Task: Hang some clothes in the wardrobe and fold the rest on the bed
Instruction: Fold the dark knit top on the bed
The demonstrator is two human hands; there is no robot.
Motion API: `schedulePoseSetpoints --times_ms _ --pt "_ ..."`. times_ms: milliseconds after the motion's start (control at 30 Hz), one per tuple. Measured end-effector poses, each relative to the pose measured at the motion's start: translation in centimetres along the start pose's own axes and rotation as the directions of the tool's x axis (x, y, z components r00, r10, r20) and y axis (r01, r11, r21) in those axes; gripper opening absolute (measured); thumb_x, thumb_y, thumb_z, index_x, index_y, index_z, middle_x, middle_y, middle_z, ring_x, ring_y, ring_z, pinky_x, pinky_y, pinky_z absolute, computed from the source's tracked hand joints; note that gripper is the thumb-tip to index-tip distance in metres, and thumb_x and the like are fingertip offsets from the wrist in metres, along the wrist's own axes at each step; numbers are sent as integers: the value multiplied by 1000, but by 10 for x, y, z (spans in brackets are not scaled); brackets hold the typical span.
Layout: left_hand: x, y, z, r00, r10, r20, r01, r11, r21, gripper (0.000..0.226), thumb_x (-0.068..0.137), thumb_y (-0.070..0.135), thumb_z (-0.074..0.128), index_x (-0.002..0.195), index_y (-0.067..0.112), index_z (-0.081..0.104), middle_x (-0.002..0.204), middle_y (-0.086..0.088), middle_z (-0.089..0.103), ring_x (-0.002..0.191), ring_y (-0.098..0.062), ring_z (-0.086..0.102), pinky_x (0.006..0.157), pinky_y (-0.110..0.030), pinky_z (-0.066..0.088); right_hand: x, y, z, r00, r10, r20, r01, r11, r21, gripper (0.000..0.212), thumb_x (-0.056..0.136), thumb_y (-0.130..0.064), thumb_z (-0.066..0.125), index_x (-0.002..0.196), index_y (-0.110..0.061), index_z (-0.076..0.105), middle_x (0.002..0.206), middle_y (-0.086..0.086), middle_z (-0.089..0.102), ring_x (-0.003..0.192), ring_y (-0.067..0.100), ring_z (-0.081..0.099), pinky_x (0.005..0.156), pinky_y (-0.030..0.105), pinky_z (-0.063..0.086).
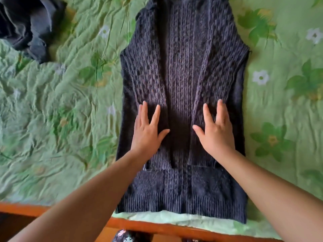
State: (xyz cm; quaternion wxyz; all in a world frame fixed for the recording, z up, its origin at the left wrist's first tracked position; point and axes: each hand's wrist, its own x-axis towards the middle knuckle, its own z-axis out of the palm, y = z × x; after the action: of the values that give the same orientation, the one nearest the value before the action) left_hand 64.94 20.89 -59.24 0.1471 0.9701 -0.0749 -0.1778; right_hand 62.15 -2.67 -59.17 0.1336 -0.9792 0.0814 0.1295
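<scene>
On the bed [52, 105], folding step: cardigan [183, 58] lies flat, sleeves tucked in.
Left hand [148, 130] and right hand [215, 131] press on it, fingers spread; next, probably fold hem toward collar.

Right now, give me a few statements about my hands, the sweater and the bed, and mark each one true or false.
1. The left hand and the right hand both lie flat, fingers spread, on the knit sweater. True.
2. The knit sweater hangs on a hanger. False: it lies spread out on the bedspread.
3. A second dark garment lies crumpled at the far left of the bed. True.
4. The bedspread is plain white. False: it is green with a flower print.
</scene>
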Motion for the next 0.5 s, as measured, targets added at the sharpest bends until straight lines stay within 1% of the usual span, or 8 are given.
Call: schedulePoseSetpoints --times_ms 67,100,167,233,267,367,433,500 --pt "-29 3 -5 988 -150 -45 135 960 -247 74 95 34 66 155 36 23 162 -2 2 149 -28 11 117 -42 25 -30 -4 -6 981 192 -33 -180 958 223 65 91 -35 70 148 -15 47 149 28 33 131 46 39 108 51 39" --pt "-44 5 -8 971 -239 -25 215 909 -356 69 94 26 68 150 38 30 155 -1 12 141 -28 25 114 -40 32 -45 -6 -8 956 291 31 -285 902 325 59 91 -29 72 144 -19 50 139 25 42 121 42 47 102 46 42" --pt "-67 4 -10 924 -368 103 370 792 -487 60 92 14 67 139 39 39 134 -8 35 103 -22 56 90 -33 52 -65 -6 -11 900 380 213 -436 793 425 44 92 -23 70 132 -25 52 114 15 58 94 32 57 80 39 46" --pt "-82 -1 -10 915 -368 166 400 773 -493 52 93 10 62 129 40 41 108 -4 52 68 -11 55 56 -22 44 -73 -1 -13 899 356 256 -436 781 448 28 92 -20 68 114 -26 51 84 3 61 69 23 57 60 37 39" --pt "-85 -4 -11 924 -349 157 380 780 -498 47 93 8 59 123 40 42 97 -2 55 60 -8 52 48 -20 38 -75 2 -15 916 340 212 -400 801 446 23 92 -19 67 107 -26 51 75 -1 59 64 22 56 57 36 37" --pt "-88 -17 -18 952 -293 87 298 823 -483 34 94 8 56 109 38 51 91 2 54 61 -11 51 51 -19 35 -77 11 -18 965 256 53 -252 853 457 18 92 -17 63 99 -31 54 74 -10 55 63 16 56 60 32 41" --pt "-92 -25 -20 974 -217 58 223 894 -389 32 95 9 56 115 34 56 97 7 49 67 -8 51 57 -13 34 -80 14 -18 956 208 205 -290 769 570 26 96 -15 58 102 -40 56 83 -5 56 62 16 64 54 34 54" --pt "-100 -30 -18 985 -135 108 160 950 -270 40 96 15 60 133 28 54 114 0 48 82 -13 57 74 -23 47 -89 20 -12 927 122 354 -283 848 447 35 99 -16 56 125 -39 55 96 5 56 74 29 68 62 42 60"
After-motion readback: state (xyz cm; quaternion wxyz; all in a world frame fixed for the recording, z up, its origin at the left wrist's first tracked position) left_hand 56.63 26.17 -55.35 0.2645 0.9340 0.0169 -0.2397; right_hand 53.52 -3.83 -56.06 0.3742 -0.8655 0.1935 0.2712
